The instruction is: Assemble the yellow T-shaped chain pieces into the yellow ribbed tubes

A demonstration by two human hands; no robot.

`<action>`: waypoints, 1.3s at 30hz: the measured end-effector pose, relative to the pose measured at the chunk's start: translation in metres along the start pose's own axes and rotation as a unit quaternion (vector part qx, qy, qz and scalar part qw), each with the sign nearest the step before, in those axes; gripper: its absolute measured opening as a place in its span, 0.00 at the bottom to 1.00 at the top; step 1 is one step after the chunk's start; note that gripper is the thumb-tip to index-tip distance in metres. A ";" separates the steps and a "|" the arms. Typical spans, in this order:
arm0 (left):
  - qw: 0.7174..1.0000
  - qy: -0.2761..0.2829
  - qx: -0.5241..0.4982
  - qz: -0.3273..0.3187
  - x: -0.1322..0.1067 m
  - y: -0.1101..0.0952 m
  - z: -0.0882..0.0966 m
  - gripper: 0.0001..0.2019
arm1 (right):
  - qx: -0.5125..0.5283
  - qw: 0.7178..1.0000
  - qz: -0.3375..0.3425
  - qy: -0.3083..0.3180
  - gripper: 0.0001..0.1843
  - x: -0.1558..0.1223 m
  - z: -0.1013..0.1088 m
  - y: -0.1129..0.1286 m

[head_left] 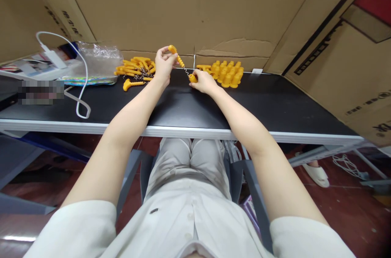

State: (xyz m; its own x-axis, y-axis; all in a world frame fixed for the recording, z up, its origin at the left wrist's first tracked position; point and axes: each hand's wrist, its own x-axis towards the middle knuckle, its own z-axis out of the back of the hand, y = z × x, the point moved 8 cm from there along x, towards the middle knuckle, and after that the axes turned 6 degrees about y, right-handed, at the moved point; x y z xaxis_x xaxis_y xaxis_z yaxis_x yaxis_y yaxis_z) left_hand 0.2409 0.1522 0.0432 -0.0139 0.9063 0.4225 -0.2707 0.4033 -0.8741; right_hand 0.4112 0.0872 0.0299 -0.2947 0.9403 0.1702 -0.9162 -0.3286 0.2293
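In the middle of the black table, my left hand (165,64) is closed on the yellow handle of a corkscrew (179,59). Its metal spiral slants down to the right, with the tip at the mouth of a yellow cap (193,78). My right hand (204,81) pinches that cap just above the tabletop. Left of my left hand lies a pile of yellow corkscrews (137,66) with bare spirals. Beside my right hand, several yellow caps (227,74) stand upright in a cluster. How deep the spiral reaches into the cap, I cannot tell.
Tall cardboard walls (189,9) close off the back and right. At left lie a clear plastic bag (99,58), a white cable (87,71) and a white adapter (55,59). The table's pale front edge (189,132) runs above my lap. Someone's foot in a white slipper (317,174) shows at lower right.
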 end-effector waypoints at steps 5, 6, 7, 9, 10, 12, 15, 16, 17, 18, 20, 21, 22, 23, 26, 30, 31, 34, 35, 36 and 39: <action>1.000 -0.008 -0.004 -0.001 0.001 0.001 0.003 0.33 | -0.005 1.000 0.000 0.003 0.19 -0.001 0.002 0.000; 1.000 -0.008 -0.001 -0.006 0.002 0.001 0.004 0.33 | -0.005 1.000 -0.001 0.003 0.18 -0.001 0.002 0.000; 1.000 -0.008 0.003 -0.011 0.003 0.001 0.004 0.33 | -0.005 1.000 -0.002 0.003 0.18 -0.001 0.002 -0.001; 1.000 -0.007 0.011 -0.022 0.005 0.001 0.005 0.34 | -0.005 1.000 -0.004 0.006 0.17 0.000 0.001 -0.001; 1.000 -0.005 0.014 -0.027 0.006 0.001 0.004 0.34 | -0.004 1.000 -0.004 0.006 0.16 0.000 0.001 -0.001; 0.999 0.000 0.019 -0.032 0.005 -0.001 0.002 0.34 | 0.002 1.000 -0.004 0.001 0.16 0.000 0.002 0.000; 0.998 0.027 0.041 -0.030 -0.002 -0.005 -0.005 0.32 | 0.009 1.000 -0.010 -0.011 0.17 -0.001 0.006 0.000; 0.997 0.046 0.050 -0.026 -0.006 -0.007 -0.009 0.31 | 0.009 1.000 -0.016 -0.014 0.18 -0.001 0.007 -0.001; 0.996 0.068 0.056 -0.019 -0.010 -0.007 -0.013 0.30 | 0.007 1.000 -0.022 -0.016 0.18 -0.001 0.008 -0.002; 0.994 0.094 0.061 -0.011 -0.013 -0.007 -0.018 0.30 | 0.005 0.999 -0.029 -0.017 0.19 -0.002 0.008 -0.003; 0.987 0.141 0.071 0.006 -0.019 -0.003 -0.028 0.30 | 0.001 0.999 -0.037 -0.020 0.19 -0.001 0.009 -0.006; 0.984 0.159 0.081 0.011 -0.020 -0.001 -0.031 0.30 | -0.001 0.999 -0.039 -0.022 0.19 -0.001 0.010 -0.007; 0.981 0.171 0.092 0.012 -0.021 0.002 -0.034 0.31 | -0.003 0.999 -0.039 -0.026 0.19 0.000 0.010 -0.009; 0.979 0.177 0.104 0.010 -0.020 0.004 -0.036 0.32 | -0.006 0.999 -0.039 -0.032 0.19 0.000 0.011 -0.011; 0.977 0.171 0.128 0.006 -0.016 0.011 -0.036 0.37 | -0.014 0.998 -0.036 -0.053 0.20 0.003 0.012 -0.018; 0.970 0.150 0.187 -0.038 -0.018 0.009 -0.029 0.42 | -0.019 0.997 -0.018 -0.073 0.21 0.003 0.016 -0.020; 0.964 0.150 0.207 -0.067 -0.020 0.005 -0.029 0.44 | -0.022 0.997 -0.018 -0.073 0.21 0.002 0.016 -0.019; 0.944 0.159 0.253 -0.141 -0.025 -0.002 -0.029 0.47 | -0.036 0.997 -0.022 -0.064 0.22 0.000 0.017 -0.019; 0.939 0.161 0.265 -0.149 -0.025 -0.002 -0.029 0.46 | -0.038 0.997 -0.020 -0.064 0.22 0.001 0.016 -0.019; 0.935 0.161 0.279 -0.148 -0.025 -0.002 -0.029 0.45 | -0.038 0.997 -0.016 -0.065 0.22 0.001 0.016 -0.019; 0.924 0.150 0.335 -0.106 -0.026 -0.002 -0.024 0.39 | -0.020 0.997 0.006 -0.078 0.24 0.005 0.014 -0.021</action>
State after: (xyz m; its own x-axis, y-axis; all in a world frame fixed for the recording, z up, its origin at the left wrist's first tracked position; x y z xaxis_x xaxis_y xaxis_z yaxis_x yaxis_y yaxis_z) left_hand 0.2649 0.1309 0.0288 0.3478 0.8512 0.3930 -0.7736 0.4974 -0.3926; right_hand 0.4330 0.0978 0.0398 -0.2621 0.9103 0.3205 -0.9240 -0.3326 0.1889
